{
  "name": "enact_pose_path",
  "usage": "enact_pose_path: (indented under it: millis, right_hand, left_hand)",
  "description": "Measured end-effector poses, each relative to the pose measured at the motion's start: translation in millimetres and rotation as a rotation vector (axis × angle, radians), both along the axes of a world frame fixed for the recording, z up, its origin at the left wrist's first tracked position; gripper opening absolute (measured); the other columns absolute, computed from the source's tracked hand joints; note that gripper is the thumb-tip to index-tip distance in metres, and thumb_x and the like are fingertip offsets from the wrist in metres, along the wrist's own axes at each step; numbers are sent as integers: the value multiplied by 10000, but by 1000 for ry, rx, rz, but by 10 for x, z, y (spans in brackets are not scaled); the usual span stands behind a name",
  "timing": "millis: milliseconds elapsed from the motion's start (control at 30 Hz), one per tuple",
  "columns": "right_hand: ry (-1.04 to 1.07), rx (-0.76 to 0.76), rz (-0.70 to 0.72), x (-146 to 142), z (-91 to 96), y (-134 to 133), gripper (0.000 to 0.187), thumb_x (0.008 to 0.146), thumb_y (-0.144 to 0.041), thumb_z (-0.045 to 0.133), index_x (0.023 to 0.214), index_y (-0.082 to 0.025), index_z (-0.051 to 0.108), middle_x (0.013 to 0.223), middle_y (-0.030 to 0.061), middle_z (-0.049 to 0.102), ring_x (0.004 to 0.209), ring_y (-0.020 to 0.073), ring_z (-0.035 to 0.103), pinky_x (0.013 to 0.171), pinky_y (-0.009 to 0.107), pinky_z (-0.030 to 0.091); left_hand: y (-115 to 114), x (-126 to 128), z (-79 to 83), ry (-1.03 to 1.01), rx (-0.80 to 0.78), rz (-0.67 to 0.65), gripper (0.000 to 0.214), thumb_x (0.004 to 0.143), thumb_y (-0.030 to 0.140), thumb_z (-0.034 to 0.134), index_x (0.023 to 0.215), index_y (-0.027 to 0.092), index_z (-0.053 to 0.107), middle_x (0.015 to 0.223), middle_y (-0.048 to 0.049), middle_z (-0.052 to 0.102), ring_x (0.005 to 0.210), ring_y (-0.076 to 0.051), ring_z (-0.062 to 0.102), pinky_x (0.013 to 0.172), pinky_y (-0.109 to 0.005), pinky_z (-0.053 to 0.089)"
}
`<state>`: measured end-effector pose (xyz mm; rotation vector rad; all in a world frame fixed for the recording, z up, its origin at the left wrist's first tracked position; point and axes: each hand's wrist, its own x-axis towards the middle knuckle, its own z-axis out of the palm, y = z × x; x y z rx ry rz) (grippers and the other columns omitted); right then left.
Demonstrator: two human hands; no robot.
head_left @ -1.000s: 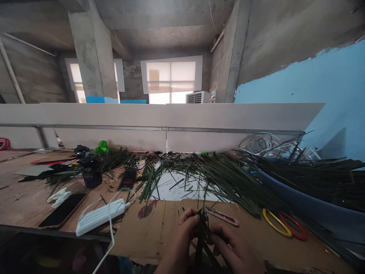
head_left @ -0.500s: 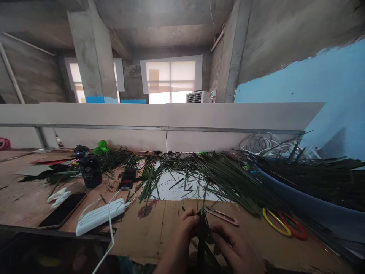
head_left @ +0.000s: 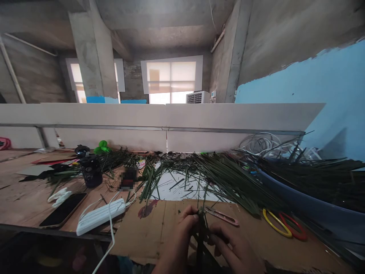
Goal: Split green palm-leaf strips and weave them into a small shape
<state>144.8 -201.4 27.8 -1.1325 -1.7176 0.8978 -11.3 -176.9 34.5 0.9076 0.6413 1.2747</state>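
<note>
My left hand and my right hand both pinch a bundle of narrow green palm-leaf strips held upright between them, with its lower part hidden behind my fingers. The hands rest above a brown cardboard sheet. A pink utility knife lies on the cardboard just beyond my right hand, not touched. Farther right lie scissors with yellow and red handles. A large heap of long green strips spreads behind my hands.
A white power bank with a white cable, a black phone and a dark cup stand on the wooden table to the left. A dark blue basin holding strips sits right, with coiled white wire behind it.
My fingers have shifted slightly on the strips, and the bundle remains between both hands. Nothing else on the table has visibly moved.
</note>
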Motion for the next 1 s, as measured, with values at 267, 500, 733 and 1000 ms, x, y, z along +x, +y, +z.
enact_pose_path:
  millis: [267, 500, 733, 1000]
  right_hand:
    - [25, 6, -12, -8, 32, -16, 293, 898, -477, 533, 795, -241, 674, 731, 3, 645, 662, 189, 584, 626, 274, 436]
    - [36, -41, -15, -6, 6, 4, 290, 888, -482, 543, 816, -235, 678, 728, 0, 652, 663, 187, 586, 626, 268, 441]
    - [23, -52, 6, 5, 10, 11, 292, 903, -475, 515, 833, -231, 660, 762, 4, 658, 682, 184, 600, 635, 261, 457]
    - [3, -26, 0, -10, 20, 6, 281, 909, -454, 510, 808, -229, 646, 751, 3, 654, 694, 187, 598, 636, 256, 451]
  left_hand:
    - [32, -109, 11, 101, 38, -8, 235, 692, 258, 626, 914, 188, 652, 716, 14, 574, 633, -150, 544, 626, -267, 412]
    - [3, -186, 16, 130, 32, 43, 119, 733, 271, 644, 791, 169, 655, 708, 1, 596, 705, -163, 549, 719, -283, 416]
    - [25, -184, 16, 97, -12, 20, 129, 694, 275, 677, 715, 149, 692, 689, -28, 640, 686, -173, 572, 700, -291, 436]
    - [20, -204, 21, 63, 10, -41, 213, 716, 286, 764, 876, 155, 716, 751, -19, 652, 689, -148, 568, 674, -255, 418]
